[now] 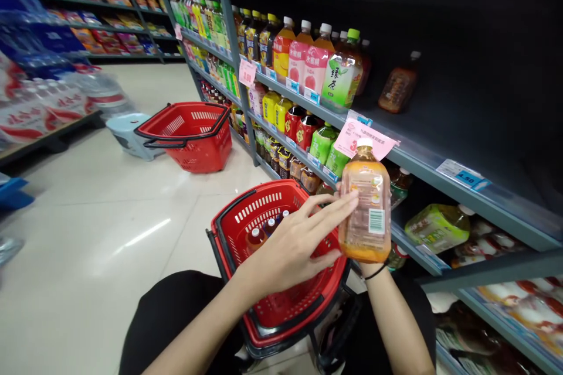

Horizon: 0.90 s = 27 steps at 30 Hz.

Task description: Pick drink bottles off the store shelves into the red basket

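Note:
A bottle of orange-brown drink [367,211] with a white cap stands upright above the right edge of a red shopping basket [264,337]. Its back label, with a barcode, faces me. My right hand [368,269], mostly hidden behind the bottle, holds it; a dark band circles that wrist. My left hand [299,243] reaches over the basket, fingers stretched out and fingertips against the bottle's left side. Inside the basket several capped bottles [255,238] are partly covered by my left hand and forearm.
A shelf rack [422,152] runs along the right, holding green tea [343,73], peach drinks [317,58] and a lone dark bottle [398,85]. Another red basket [197,146] stands on the floor beside a light-blue stool [132,129]. Bottle packs [44,108] are stacked at left.

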Tool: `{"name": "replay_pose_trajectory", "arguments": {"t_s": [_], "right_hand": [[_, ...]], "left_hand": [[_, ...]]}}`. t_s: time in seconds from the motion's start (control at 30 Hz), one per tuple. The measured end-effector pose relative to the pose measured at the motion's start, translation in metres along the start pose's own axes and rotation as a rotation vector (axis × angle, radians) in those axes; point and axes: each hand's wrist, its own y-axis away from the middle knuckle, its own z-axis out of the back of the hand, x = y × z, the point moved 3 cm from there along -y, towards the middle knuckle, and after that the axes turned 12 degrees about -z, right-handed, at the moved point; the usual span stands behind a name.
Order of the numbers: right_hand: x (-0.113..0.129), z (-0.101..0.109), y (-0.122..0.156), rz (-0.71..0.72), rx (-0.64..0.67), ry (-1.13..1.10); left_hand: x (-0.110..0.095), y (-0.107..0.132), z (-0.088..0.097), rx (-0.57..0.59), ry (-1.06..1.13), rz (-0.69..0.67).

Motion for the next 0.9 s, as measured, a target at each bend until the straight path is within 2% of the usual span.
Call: {"name": "replay_pose_trajectory", "arguments": {"t_s": [0.07, 0.17, 0.23, 0.3, 0.4, 0.5, 0.6, 0.7, 0.8, 0.9], "right_hand": [[0.009, -0.001, -0.002, -0.063, 0.009, -0.103], [0.026, -0.004, 0.000, -0.048, -0.081, -0.160], [0.037, -0.008, 0.006, 0.033, -0.171, 0.004], [0.045, -0.011, 0.014, 0.078, -0.201, 0.207], [0.050, -0.014, 0.023, 0.099, -0.164, 0.397], [0.052, -0.015, 0.029, 0.092, -0.095, 0.482], [0.052, -0.019, 0.032, 0.080, -0.044, 0.498], [0.050, -0.019, 0.027, 0.051, -0.030, 0.491], [0.039, -0.011, 0.013, 0.028, -0.013, 0.566], [0.012, 0.003, -0.001, -0.022, 0.104, 0.615]], "left_hand": [[0.000, 0.000, -0.007, -0.026, 0.062, 0.007], [0.011, 0.000, -0.022, -0.158, 0.221, 0.159], [0.026, 0.002, -0.035, -0.281, 0.348, 0.301], [0.043, 0.004, -0.048, -0.383, 0.497, 0.397], [0.066, 0.009, -0.062, -0.518, 0.810, 0.431], [0.082, 0.016, -0.072, -0.586, 1.132, 0.430], [0.091, 0.023, -0.076, -0.584, 1.184, 0.419], [0.095, 0.029, -0.068, -0.531, 0.946, 0.349], [0.099, 0.032, -0.058, -0.361, 0.635, 0.308], [0.112, 0.039, -0.053, -0.173, 0.556, 0.335]]}}
